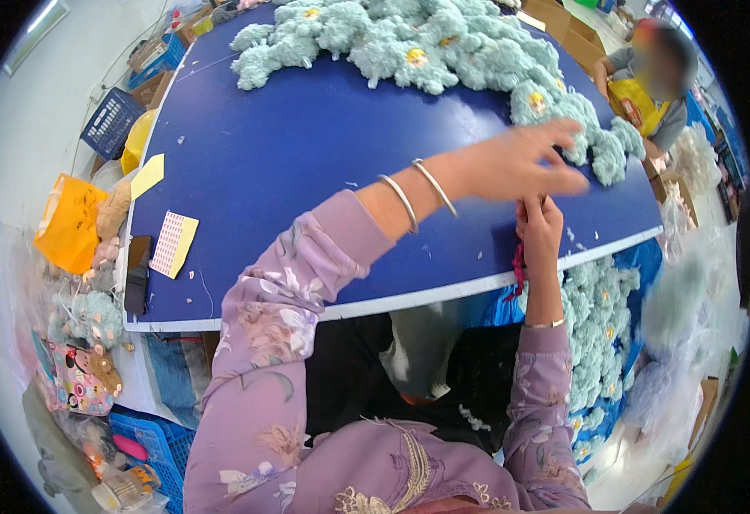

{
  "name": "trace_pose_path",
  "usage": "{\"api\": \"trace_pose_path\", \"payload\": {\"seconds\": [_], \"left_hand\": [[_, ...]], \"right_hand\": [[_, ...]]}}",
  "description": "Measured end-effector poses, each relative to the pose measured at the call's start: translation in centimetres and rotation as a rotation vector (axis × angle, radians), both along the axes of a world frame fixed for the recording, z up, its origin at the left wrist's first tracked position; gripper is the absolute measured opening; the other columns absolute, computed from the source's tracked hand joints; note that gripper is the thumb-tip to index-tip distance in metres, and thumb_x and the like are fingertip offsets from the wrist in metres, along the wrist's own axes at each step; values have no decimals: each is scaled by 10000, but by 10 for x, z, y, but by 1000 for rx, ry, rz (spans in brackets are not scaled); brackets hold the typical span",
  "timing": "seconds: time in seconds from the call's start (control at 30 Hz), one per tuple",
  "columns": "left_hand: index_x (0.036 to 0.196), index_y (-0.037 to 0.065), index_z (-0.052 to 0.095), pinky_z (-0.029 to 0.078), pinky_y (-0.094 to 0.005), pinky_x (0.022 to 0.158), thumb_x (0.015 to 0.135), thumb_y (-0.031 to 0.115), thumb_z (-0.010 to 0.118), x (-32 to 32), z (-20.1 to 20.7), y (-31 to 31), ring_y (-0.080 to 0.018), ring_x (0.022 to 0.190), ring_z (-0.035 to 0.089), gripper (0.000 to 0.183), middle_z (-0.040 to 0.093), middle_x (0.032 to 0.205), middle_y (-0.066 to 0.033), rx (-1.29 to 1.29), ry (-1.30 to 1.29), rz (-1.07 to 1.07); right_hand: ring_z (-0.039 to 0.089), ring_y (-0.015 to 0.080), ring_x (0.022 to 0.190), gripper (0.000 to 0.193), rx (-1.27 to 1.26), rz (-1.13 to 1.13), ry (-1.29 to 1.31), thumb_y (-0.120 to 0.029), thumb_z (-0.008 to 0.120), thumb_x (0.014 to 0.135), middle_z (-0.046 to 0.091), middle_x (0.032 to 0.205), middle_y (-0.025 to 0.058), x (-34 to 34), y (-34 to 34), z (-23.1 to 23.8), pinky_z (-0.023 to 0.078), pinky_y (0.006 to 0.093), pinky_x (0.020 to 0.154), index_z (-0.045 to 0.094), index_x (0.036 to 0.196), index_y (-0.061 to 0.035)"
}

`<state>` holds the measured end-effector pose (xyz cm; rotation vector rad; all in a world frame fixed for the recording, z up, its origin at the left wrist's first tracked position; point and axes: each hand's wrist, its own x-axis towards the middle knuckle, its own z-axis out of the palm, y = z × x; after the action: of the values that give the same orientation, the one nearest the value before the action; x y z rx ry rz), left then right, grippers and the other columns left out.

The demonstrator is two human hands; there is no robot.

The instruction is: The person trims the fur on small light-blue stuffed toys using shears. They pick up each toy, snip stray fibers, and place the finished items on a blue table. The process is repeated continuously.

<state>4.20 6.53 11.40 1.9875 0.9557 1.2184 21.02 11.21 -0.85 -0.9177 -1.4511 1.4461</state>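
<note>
My left hand [529,164] is stretched over the right part of the blue table, open, with its spread fingers slightly blurred by motion. Just beneath its fingertips, at the table's near right edge, my right hand [541,224] is closed with the fingertips pinched together. A thin dark red strip-like thing [518,267] hangs from it beside the wrist; its upper part is hidden in the fingers. Beyond my left hand lie fluffy pale green plush pieces [585,120], some with yellow patches. The largest pile of plush pieces [392,43] covers the table's far side.
The blue table [306,154] has a pale edge. At its left lie a sheet of small labels [172,244], yellow paper [147,176] and a dark phone-like object [137,287]. More plush pieces [597,317] fill a blue bag at right. A person [653,86] is across the far right corner.
</note>
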Motion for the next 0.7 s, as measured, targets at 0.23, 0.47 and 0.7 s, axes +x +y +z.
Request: {"api": "trace_pose_path", "payload": {"seconds": [0.23, 0.47, 0.7], "left_hand": [[1106, 9, 605, 497, -363, 840, 931, 357, 573, -248, -81, 30, -242, 929, 634, 391, 663, 1000, -170, 199, -55, 1088], [1170, 44, 613, 432, -371, 942, 874, 583, 542, -562, -59, 29, -283, 1095, 594, 619, 651, 1125, -163, 183, 167, 1430], [1309, 40, 529, 290, -481, 1068, 766, 761, 471, -551, -92, 186, -385, 1229, 497, 904, 547, 1313, -210, -264, 715, 1234]], "right_hand": [[410, 32, 554, 290, 118, -24, -173, -237, 512, 990, 514, 660, -26, -6, -13, 7, 298, 200, 481, 629, 839, -18], [411, 46, 559, 304, 148, 26, -326, -201, 485, 994, 516, 639, -13, -13, -16, 10, 303, 218, 501, 612, 797, -7], [461, 78, 565, 285, 102, 54, -345, -140, 478, 979, 550, 657, 24, -10, -16, 16, 348, 229, 511, 609, 773, 7]]}}
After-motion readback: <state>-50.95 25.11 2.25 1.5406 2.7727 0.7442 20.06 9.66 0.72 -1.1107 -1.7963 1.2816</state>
